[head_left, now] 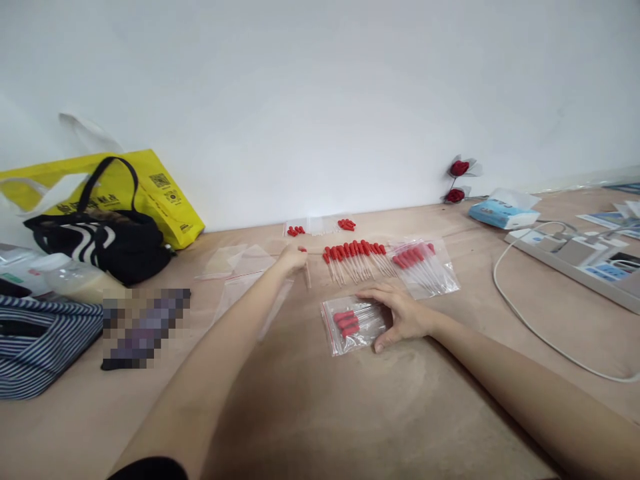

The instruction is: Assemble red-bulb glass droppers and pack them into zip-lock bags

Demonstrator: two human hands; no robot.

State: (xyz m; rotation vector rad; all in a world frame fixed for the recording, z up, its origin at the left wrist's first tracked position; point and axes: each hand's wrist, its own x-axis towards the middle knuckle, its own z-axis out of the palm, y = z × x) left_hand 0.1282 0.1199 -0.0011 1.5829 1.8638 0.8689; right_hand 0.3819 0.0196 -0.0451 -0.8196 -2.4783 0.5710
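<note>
My left hand reaches to the table's middle, its fingers closed on a dropper with a red bulb and a thin stem pointing down. My right hand rests on the right end of a clear zip bag, thumb and fingers spread. Red-bulbed droppers lie inside that bag. Behind it is a row of loose droppers with red bulbs. To the right of the row, a larger clear bag holds several more.
Flat clear bags lie left of centre. Small bags of red bulbs are by the wall. A yellow bag, black pouch and striped bag stand left. Tissues, a power strip and its white cable are right.
</note>
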